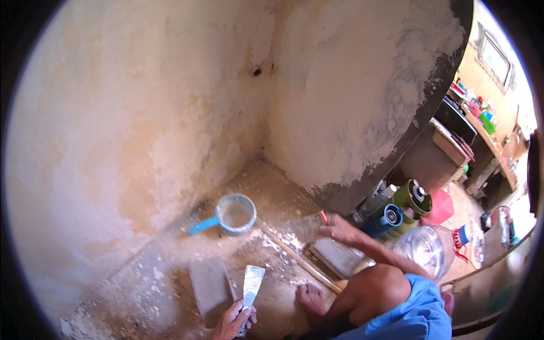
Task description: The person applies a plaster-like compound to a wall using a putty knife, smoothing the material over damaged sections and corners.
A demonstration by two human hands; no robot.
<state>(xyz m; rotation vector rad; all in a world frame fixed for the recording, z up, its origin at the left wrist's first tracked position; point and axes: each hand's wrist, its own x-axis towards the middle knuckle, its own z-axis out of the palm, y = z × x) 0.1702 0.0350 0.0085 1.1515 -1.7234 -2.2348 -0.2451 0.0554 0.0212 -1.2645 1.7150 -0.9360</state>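
My left hand [234, 317], at the bottom centre, grips a putty knife [252, 283] with its smeared metal blade pointing up, over a grey flat slab [207, 277]. My right hand [335, 229] is closed on a red-handled tool [324, 217], whose far end is hard to make out against the dusty floor. Below that hand lies a second grey slab [334, 252], beside a long wooden stick [306, 265]. Ahead of my hands sits a light blue handled pot [237, 214] with greyish contents.
Patchily plastered walls [113, 113] meet in a corner ahead. Right of my bent knee [385, 286] stand a large clear jug [422, 252], green container [411, 201], blue container [379, 226] and pink container [439, 207]. A cluttered counter [493, 150] is farther right.
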